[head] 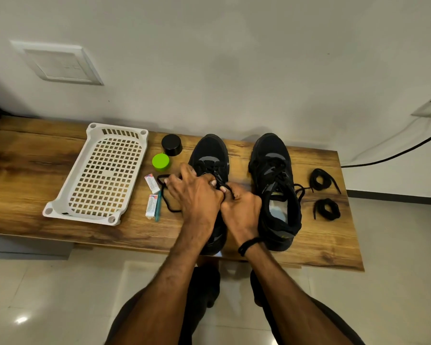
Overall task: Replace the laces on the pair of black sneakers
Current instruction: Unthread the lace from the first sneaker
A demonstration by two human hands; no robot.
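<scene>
Two black sneakers stand side by side on the wooden table (35,170), toes toward the wall. Over the left sneaker (210,150) both my hands meet at its lacing. My left hand (197,195) lies on the shoe with its thumb against the lace. My right hand (241,207) pinches the black lace (164,195) at the eyelets; a loose end of it loops out to the left on the table. The right sneaker (274,175) stands untouched with its lace in place. Two coiled black laces (320,180) (327,209) lie to its right.
A white perforated plastic basket (60,207) sits at the left. Between it and the shoes lie a black round lid (171,144), a green cap (161,161), two small white packets (151,183) and a teal stick (157,207). A black cable (396,153) hangs at the right wall.
</scene>
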